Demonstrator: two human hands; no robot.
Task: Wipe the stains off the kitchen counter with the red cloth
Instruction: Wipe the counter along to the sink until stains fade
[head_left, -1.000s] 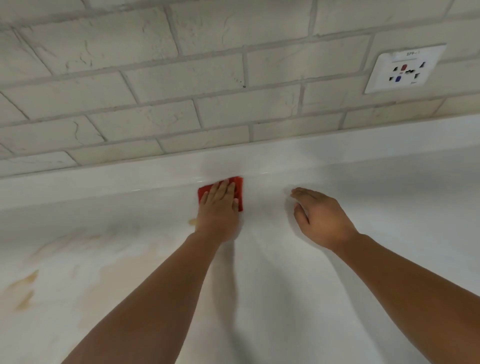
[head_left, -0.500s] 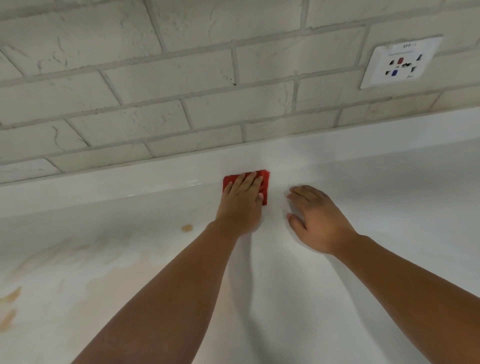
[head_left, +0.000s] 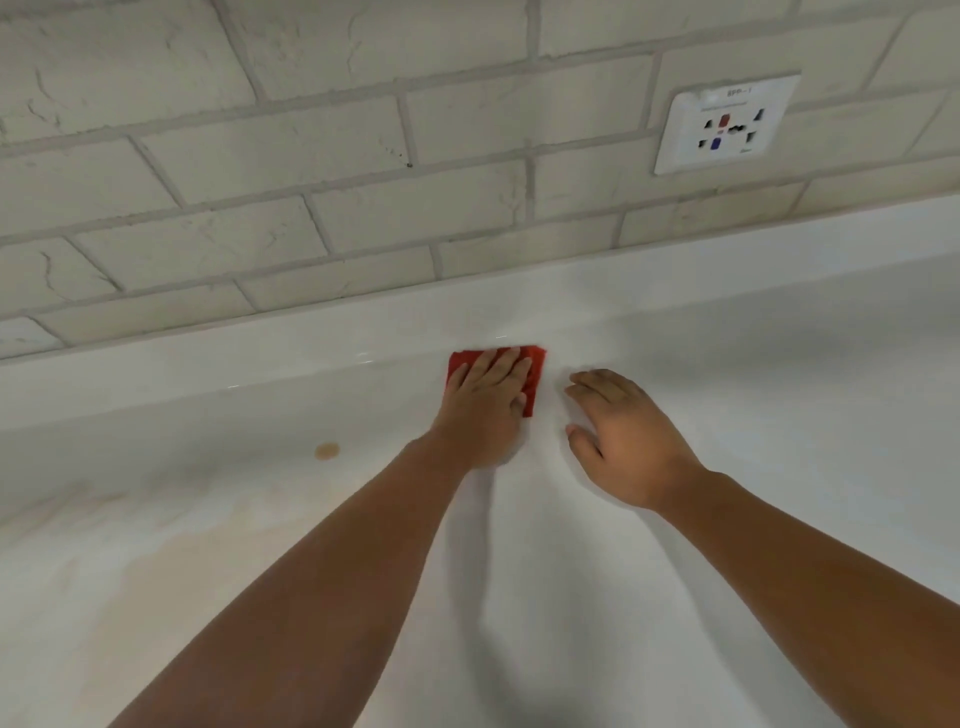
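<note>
The cloth (head_left: 536, 371) is pinned to the bench (head_left: 779, 467) under the left hand (head_left: 485, 410), against the rear upstand (head_left: 208, 364); the right hand (head_left: 628, 447) is laid beside it at 4 o'clock; a stain (head_left: 327, 451) lies at 8 o'clock, a wall socket (head_left: 727, 124) at 1 o'clock.

Left hand (head_left: 485, 410), right hand (head_left: 626, 441), seemingly flat.

Both forearms are bare as far up as can be seen, slender and smooth. The left hand (head_left: 485, 410) and the right hand (head_left: 631, 441) are bare as well.
</note>
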